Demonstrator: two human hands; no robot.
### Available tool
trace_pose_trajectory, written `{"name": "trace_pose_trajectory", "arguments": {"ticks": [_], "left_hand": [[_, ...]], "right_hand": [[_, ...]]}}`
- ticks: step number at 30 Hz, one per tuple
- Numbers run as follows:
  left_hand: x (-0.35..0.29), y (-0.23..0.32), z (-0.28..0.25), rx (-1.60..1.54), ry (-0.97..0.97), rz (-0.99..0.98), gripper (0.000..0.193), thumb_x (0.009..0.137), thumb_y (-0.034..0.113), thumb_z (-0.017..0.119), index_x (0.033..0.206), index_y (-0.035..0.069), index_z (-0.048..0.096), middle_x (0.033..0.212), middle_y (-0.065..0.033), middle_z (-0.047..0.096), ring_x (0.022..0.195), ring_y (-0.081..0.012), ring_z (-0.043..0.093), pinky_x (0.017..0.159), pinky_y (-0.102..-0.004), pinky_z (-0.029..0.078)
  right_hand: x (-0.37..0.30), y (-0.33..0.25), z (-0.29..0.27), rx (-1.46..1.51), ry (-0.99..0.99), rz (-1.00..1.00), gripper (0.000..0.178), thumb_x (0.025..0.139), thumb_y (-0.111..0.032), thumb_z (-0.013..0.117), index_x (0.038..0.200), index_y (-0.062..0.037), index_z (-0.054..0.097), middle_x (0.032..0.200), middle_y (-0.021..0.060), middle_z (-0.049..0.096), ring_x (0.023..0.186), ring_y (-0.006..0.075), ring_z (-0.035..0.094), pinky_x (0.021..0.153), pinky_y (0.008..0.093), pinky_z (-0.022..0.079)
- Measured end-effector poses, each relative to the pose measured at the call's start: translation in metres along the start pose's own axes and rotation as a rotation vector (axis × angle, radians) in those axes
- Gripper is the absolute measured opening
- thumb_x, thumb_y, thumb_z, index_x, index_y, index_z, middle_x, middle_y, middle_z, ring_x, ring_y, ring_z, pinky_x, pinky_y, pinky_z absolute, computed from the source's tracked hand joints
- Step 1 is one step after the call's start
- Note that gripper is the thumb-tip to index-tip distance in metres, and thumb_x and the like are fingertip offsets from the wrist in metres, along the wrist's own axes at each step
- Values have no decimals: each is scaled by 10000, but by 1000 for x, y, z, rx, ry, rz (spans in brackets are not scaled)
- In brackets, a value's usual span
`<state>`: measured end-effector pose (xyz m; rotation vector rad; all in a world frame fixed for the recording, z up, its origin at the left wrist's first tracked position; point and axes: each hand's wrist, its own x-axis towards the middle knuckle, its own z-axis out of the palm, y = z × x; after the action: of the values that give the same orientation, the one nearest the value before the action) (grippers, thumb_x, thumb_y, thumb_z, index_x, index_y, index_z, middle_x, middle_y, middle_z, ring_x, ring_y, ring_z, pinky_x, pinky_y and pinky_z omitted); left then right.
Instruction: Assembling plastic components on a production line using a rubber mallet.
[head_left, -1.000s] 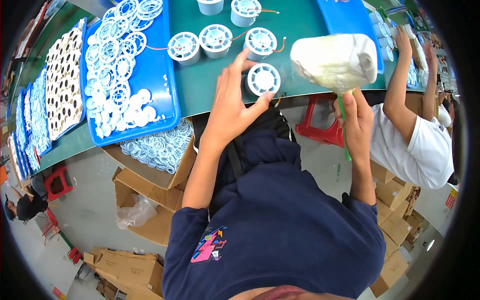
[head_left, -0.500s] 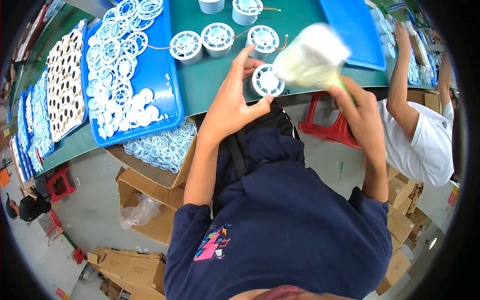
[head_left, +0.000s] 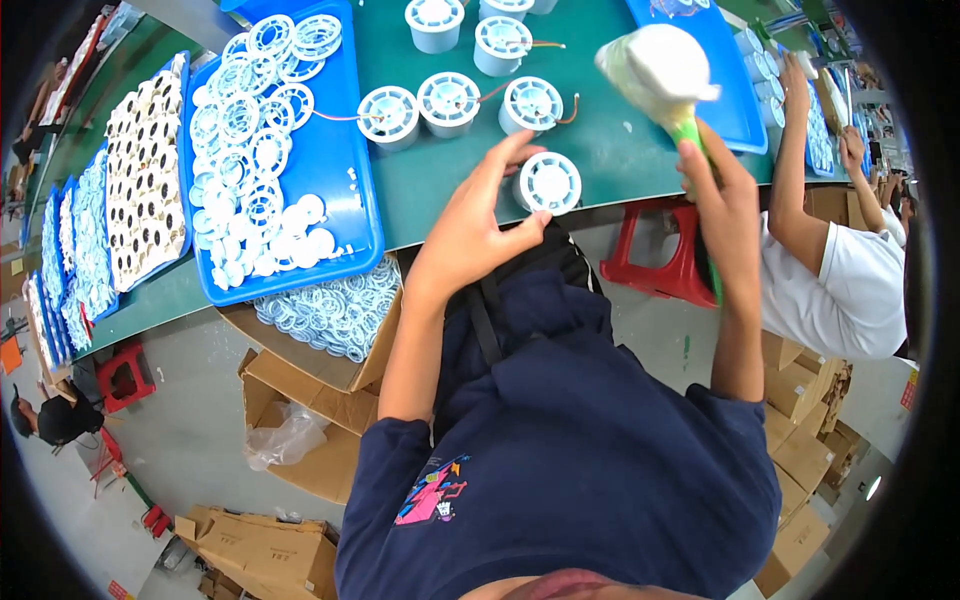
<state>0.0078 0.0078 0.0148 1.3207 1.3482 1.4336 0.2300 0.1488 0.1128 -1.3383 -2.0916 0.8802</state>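
Note:
In my right hand (head_left: pixel 725 190), held up over the table's front edge, is a mallet (head_left: pixel 660 75). Its green handle runs through my fist, and its bulky whitish head looks wrapped in plastic. A white round housing (head_left: pixel 550 184) with a slotted lid stands upright at the near edge of the green table (head_left: pixel 430 215). Around its left side curls my left hand (head_left: pixel 475 220), thumb at the near side and fingers at the far side. Just beyond stand several similar housings (head_left: pixel 448 104), some with thin wires coming out of their tops.
At left, a blue tray (head_left: pixel 365 235) carries slotted rings and small white discs. Below it is a carton of rings (head_left: pixel 330 310). Another blue tray (head_left: pixel 745 125) lies at far right, near a co-worker in a white shirt (head_left: pixel 835 285). A red stool (head_left: pixel 655 270) stands under the table edge.
The mallet has risen and moved away from the housing, toward the far right. My left hand stays around the housing. The whole view has shifted slightly.

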Motion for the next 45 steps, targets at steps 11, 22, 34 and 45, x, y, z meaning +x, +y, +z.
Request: {"name": "trace_pose_trajectory", "arguments": {"ticks": [11,22,34,45], "left_hand": [[-8,6,15,306,249,28,589,843,129,813,1373,10,586,1360,-174,607,1267,-353,596,1069,-419,472],[-14,26,-7,493,275,38,535,829,147,842,1321,57,653,1403,-152,572,1246,-366,565,1027,-460,470],[-15,9,-1,726,648,-27,381,880,149,798,1212,22,662,1206,-158,648,1141,-366,588,977,-449,470],[29,-13,-5,901,715,-56,332,870,269,823,1045,64,630,1131,-123,611,1115,-343,555,958,-470,421]], "right_hand": [[31,4,46,-245,-9,-632,483,935,-59,677,1403,-10,569,1316,222,579,1162,390,583,980,451,494],[13,-2,70,88,-486,-494,443,904,-228,788,1309,-91,670,1205,141,595,935,349,682,772,428,560],[0,-8,71,-140,-475,-667,593,863,-211,808,1419,-168,607,1270,157,577,983,360,675,787,428,568],[38,-12,27,-47,-4,-672,610,812,-65,790,1393,-50,603,1240,180,614,1072,356,648,872,391,548]]}}
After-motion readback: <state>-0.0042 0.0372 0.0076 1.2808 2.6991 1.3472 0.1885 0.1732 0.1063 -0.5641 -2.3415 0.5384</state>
